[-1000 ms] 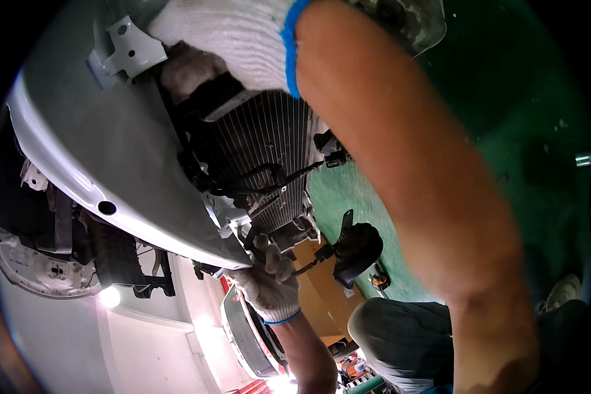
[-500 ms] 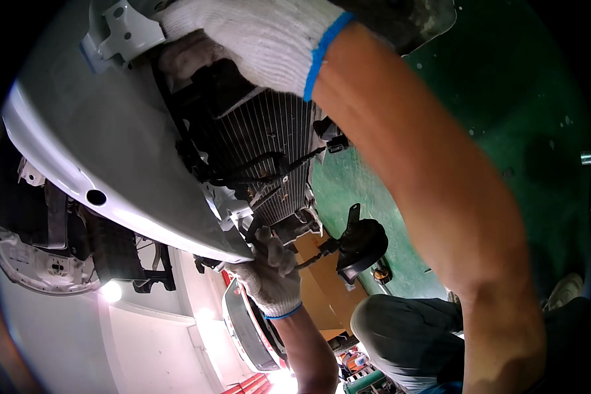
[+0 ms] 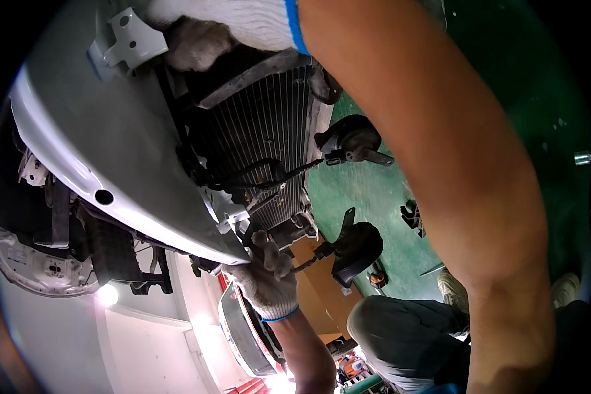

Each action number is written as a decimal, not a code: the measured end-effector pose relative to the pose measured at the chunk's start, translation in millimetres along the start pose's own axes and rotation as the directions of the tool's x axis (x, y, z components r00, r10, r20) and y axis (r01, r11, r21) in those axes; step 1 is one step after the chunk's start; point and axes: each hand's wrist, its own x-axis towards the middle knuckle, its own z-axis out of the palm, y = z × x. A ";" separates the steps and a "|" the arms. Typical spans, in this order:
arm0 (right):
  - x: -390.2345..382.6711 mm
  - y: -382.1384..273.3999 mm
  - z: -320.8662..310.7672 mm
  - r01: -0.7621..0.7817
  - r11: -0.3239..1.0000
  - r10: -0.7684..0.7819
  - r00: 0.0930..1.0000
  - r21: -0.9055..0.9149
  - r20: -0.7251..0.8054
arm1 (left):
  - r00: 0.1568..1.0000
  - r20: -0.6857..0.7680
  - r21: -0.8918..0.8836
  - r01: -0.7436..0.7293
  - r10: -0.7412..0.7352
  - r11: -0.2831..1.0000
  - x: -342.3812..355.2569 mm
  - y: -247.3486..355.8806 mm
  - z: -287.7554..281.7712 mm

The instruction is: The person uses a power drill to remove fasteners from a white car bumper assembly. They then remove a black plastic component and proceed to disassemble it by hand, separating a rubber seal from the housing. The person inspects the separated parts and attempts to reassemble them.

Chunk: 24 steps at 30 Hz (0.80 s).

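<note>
Shifted higher since the earlier frame, my right hand [image 3: 223,23] is above the radiator [image 3: 259,125] and my left hand [image 3: 269,279] below, both curled, their hold unclear, by the white panel [image 3: 111,141] left of it, probably stiff, slick, scratchable, best taken by its edges.

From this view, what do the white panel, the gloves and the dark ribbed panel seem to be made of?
White panel: painted metal or plastic; glossy edge reflects light.
Gloves: matt knitted fabric, perhaps cotton; fine ribbing shows.
Dark ribbed panel: probably metal, dull; thin parallel lines suggest fins.
</note>
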 end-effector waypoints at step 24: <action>-29.0 -13.4 13.7 -0.085 0.996 0.082 0.953 0.000 -0.292 | 0.994 0.087 -0.020 0.069 -0.067 0.997 4.6 -2.1 1.6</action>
